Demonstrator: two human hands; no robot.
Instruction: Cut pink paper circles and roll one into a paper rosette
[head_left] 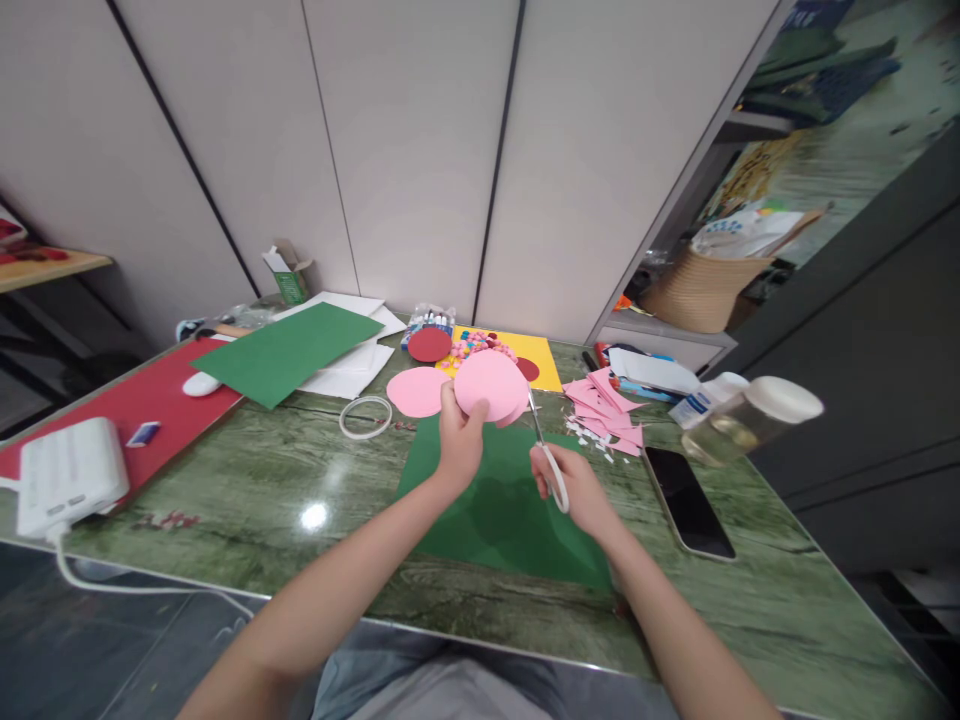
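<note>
Holding pink paper rounds (pixel 491 382) in left grip (pixel 460 438); right grip (pixel 576 490) closed around scissors (pixel 556 476).

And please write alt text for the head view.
A person's left hand holds rounded pink paper pieces while the right hand holds white-handled metal scissors at their edge, above a green rectangular paper sheet on a green marbled table.

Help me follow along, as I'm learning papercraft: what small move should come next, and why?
Perhaps turn the pink paper slightly with the left hand to feed its edge to the scissors. The left hand grips it, and the right hand holds the scissors with their tips at or very near the paper's right edge.
</note>
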